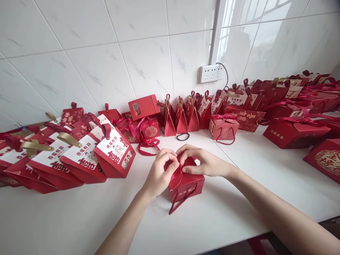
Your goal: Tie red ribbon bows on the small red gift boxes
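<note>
A small red gift box (186, 187) with gold characters and a red cord handle stands on the white counter (79, 216) in front of me. My left hand (161, 174) is curled at the box's top left, fingers pinching the red ribbon or flap there. My right hand (203, 162) comes in from the right and pinches the same red piece at the top. Both hands meet over the box lid. What exactly sits between the fingertips is partly hidden.
Rows of red gift bags with white panels (87, 156) lie at the left. More red boxes (294, 131) crowd the right along the tiled wall. Pointed red bags (182, 118) stand at the back. A black hair tie (183, 136) lies behind the box. A wall socket (211, 73) is above.
</note>
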Demonstrator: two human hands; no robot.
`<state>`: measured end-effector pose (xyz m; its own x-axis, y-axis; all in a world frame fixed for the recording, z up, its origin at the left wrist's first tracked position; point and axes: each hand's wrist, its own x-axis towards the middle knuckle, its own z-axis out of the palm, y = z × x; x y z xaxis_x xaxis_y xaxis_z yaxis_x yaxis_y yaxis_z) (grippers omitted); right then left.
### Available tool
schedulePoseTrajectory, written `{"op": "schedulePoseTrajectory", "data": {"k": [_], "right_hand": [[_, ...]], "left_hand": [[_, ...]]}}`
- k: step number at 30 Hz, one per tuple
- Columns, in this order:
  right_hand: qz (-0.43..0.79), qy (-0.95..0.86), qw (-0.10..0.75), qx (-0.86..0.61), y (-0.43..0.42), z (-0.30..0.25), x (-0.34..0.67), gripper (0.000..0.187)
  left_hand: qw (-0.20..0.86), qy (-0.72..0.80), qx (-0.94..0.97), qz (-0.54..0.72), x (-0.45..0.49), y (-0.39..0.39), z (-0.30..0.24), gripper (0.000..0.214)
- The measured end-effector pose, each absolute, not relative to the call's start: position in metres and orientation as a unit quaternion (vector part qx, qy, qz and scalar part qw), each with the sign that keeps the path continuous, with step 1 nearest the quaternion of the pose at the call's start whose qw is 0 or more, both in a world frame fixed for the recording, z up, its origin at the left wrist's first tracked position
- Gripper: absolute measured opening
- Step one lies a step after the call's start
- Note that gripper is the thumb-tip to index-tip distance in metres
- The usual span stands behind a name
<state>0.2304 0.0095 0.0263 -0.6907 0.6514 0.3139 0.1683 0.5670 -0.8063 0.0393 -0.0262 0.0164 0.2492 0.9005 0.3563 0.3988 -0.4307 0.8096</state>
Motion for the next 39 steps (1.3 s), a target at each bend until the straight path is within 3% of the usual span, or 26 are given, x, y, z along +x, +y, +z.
{"op": "schedulePoseTrajectory", "data": {"k": [6,12,18,31,39], "right_hand": [[0.407,-0.815,0.341,-0.230,0.0079,0.0216,0.2303,0.015],[0.433,-0.812,0.317,-0.230,0.0113,0.0187,0.2309,0.027],[0.434,-0.817,0.309,-0.222,0.0087,0.0221,0.2306,0.018],[0.460,-0.820,0.278,-0.198,0.0061,0.0259,0.2296,0.015],[0.458,-0.811,0.300,-0.205,0.0065,0.0209,0.2288,0.006]], "left_hand": [[0.270,0.427,0.763,0.403,0.0385,-0.0276,0.0199,0.012],[0.352,0.432,0.736,0.386,0.0373,-0.0268,0.0235,0.010],[0.434,0.424,0.693,0.389,0.0394,-0.0297,0.0264,0.014],[0.393,0.393,0.734,0.390,0.0362,-0.0302,0.0227,0.007],[0.381,0.415,0.706,0.430,0.0417,-0.0312,0.0189,0.012]]}}
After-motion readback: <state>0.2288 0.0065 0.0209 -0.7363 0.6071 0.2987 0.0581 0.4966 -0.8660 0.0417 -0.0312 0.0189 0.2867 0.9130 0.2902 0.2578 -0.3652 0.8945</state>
